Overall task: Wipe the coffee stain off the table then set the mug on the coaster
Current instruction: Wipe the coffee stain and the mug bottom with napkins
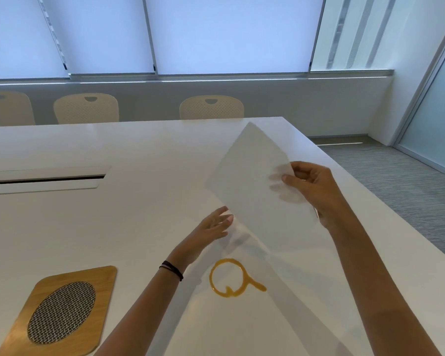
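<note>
Spanning most of the view, a white counter (113, 214) carries everything, with a long cable slot (44, 179) set into it at far left and three cream chairs (211, 107) behind its far edge under blinded windows. Held up above the counter, a thin white paper sheet (254, 191) tilts with one corner pointing away; the right hand (311, 188) has its grip closed on the sheet's right edge, thumb in front, fingers showing faintly through the paper. Left hand (211, 228) has an open grip, fingers spread flat just below the sheet's lower left edge, holding nothing; contact with the paper unclear. Dark bands (171, 269) on left wrist. Wooden coaster (59, 312) with an oval woven metal inset lies near left, well apart from the stain. Coffee stain (233, 278), a brown ring with a short tail to the right, sits on the counter between the two forearms, unwiped. No mug in view.
</note>
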